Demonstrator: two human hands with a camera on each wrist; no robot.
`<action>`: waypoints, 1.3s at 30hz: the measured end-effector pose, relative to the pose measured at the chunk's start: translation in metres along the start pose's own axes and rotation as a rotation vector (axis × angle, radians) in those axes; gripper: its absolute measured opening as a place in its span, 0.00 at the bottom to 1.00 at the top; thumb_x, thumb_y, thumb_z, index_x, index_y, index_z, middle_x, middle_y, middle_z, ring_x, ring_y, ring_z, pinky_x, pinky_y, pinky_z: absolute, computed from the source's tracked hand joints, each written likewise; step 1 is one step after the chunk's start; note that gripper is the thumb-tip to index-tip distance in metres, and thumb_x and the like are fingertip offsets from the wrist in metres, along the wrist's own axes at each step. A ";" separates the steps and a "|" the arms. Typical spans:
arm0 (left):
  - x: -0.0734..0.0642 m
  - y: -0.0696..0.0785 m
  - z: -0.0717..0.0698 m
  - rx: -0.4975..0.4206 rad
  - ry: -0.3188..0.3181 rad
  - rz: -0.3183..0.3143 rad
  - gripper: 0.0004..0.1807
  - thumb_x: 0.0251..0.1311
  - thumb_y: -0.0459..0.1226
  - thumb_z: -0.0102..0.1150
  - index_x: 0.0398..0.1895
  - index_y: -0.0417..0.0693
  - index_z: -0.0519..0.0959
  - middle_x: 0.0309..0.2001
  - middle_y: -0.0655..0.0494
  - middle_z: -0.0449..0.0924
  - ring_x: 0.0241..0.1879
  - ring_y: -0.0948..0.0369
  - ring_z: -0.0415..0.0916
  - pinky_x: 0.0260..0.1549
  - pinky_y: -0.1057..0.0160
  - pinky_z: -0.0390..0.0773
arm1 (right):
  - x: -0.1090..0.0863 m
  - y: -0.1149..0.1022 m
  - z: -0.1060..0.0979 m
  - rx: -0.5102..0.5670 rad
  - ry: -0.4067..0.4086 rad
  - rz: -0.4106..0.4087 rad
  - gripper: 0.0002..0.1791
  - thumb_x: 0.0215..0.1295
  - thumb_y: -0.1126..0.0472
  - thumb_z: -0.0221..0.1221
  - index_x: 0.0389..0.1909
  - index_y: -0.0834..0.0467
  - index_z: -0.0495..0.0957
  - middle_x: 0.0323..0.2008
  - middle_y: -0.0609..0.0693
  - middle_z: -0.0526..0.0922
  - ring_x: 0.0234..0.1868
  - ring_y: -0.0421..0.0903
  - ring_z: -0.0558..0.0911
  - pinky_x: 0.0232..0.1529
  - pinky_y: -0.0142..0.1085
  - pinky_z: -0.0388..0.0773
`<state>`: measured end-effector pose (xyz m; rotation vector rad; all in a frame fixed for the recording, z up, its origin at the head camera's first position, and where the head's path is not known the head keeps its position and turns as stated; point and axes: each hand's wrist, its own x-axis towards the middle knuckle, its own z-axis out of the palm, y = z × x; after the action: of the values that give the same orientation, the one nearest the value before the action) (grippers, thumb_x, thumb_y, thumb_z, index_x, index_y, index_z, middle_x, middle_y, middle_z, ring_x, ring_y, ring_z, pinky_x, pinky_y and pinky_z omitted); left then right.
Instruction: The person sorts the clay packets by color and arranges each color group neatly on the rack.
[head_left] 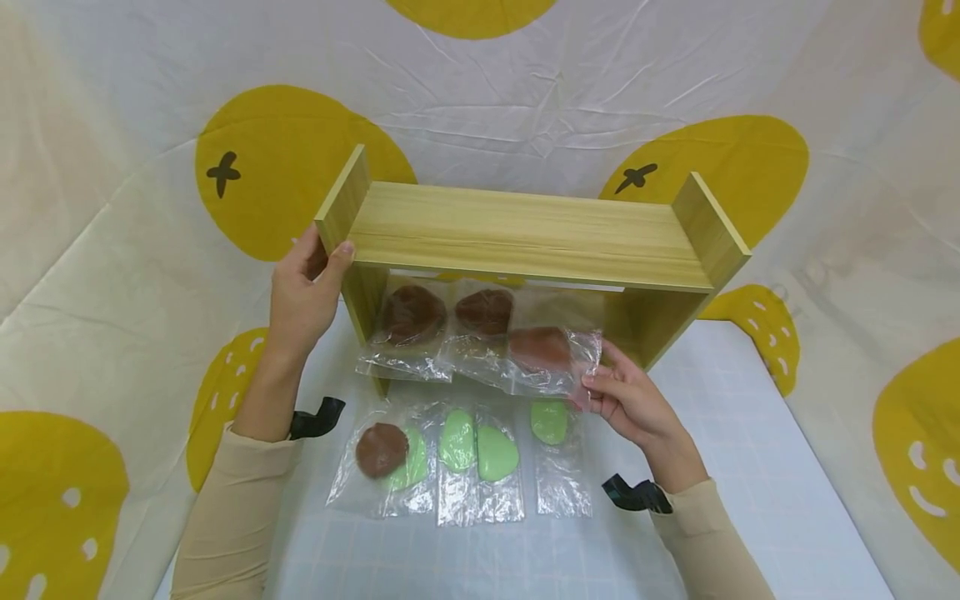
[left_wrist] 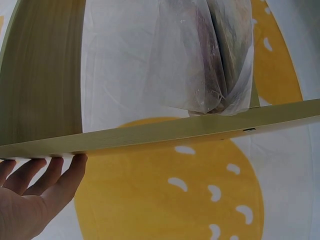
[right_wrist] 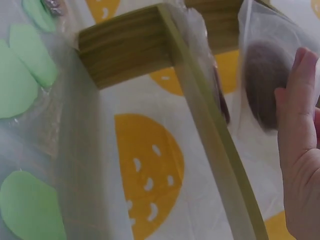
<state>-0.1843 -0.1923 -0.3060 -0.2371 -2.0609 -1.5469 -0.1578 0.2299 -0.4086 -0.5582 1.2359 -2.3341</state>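
A light wooden shelf with raised side panels stands at the back of the table. My left hand grips its left side panel, the thumb round the front edge and the fingers against the outer face, as the left wrist view also shows. With thumb and fingers my right hand pinches the right edge of a clear plastic bag holding a flat reddish-brown round piece, in front of the shelf's opening. Two more bagged brown pieces, one at left and one in the middle, sit in the lower compartment, their bags overhanging its front.
On the white table before the shelf lie several clear bags with light green pieces, and one with a brown piece overlapping a green one. A white cloth with yellow print hangs close behind the shelf.
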 end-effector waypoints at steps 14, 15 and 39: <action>-0.002 0.000 -0.001 0.013 -0.005 0.000 0.24 0.71 0.41 0.58 0.69 0.54 0.74 0.60 0.50 0.79 0.56 0.57 0.76 0.56 0.57 0.76 | 0.002 -0.003 0.007 0.051 0.232 0.048 0.32 0.76 0.76 0.43 0.75 0.73 0.42 0.56 0.59 0.77 0.49 0.53 0.84 0.49 0.32 0.80; -0.002 0.000 -0.001 0.015 -0.005 0.000 0.24 0.71 0.42 0.58 0.69 0.54 0.74 0.60 0.50 0.79 0.56 0.57 0.76 0.56 0.57 0.76 | 0.000 -0.003 0.007 0.061 0.243 0.041 0.31 0.76 0.76 0.43 0.75 0.74 0.43 0.59 0.59 0.76 0.51 0.54 0.83 0.52 0.33 0.79; -0.001 0.001 -0.001 0.007 -0.009 0.000 0.23 0.71 0.42 0.58 0.68 0.54 0.74 0.59 0.50 0.79 0.55 0.57 0.77 0.54 0.58 0.77 | -0.001 0.013 0.020 0.470 0.361 -0.095 0.20 0.76 0.77 0.42 0.65 0.77 0.65 0.62 0.68 0.69 0.62 0.58 0.75 0.67 0.36 0.62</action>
<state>-0.1829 -0.1926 -0.3054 -0.2421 -2.0730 -1.5415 -0.1443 0.2106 -0.4091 -0.0369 0.7548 -2.7651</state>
